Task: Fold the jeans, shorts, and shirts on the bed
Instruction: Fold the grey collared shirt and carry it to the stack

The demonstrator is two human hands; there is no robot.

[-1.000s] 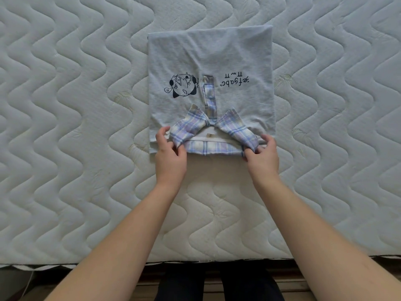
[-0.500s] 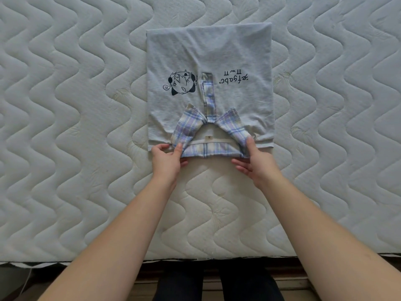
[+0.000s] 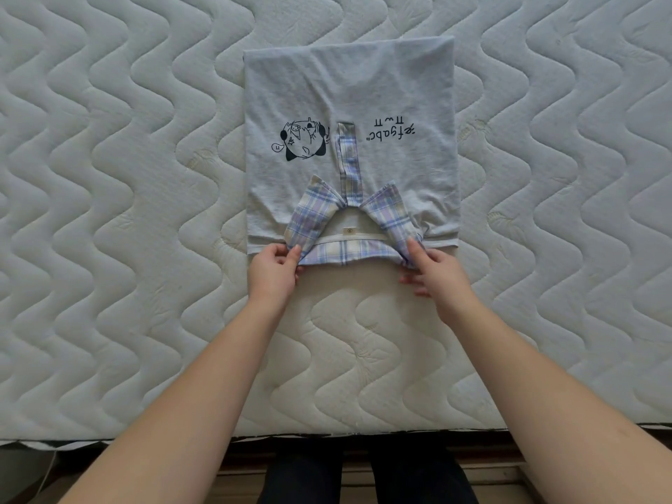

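Observation:
A light blue shirt (image 3: 349, 89) with a plaid collar (image 3: 316, 216) lies folded into a rectangle on the quilted mattress (image 3: 109, 212), collar end nearest me. It carries a small cartoon print and a line of black lettering. My left hand (image 3: 273, 274) pinches the near left corner of the collar between thumb and fingers. At the near right corner of the collar, my right hand (image 3: 434, 272) has its thumb on top and its fingers underneath the fabric. No jeans or shorts are in view.
The mattress's near edge (image 3: 327, 432) runs across the bottom of the view, with a wooden bed frame and my dark-trousered legs (image 3: 363, 478) below it. Bare quilted surface lies on both sides of the shirt.
Both hands slid back from the collar's sides to its near corners, and now grip the near edge. The shirt itself has stayed in place.

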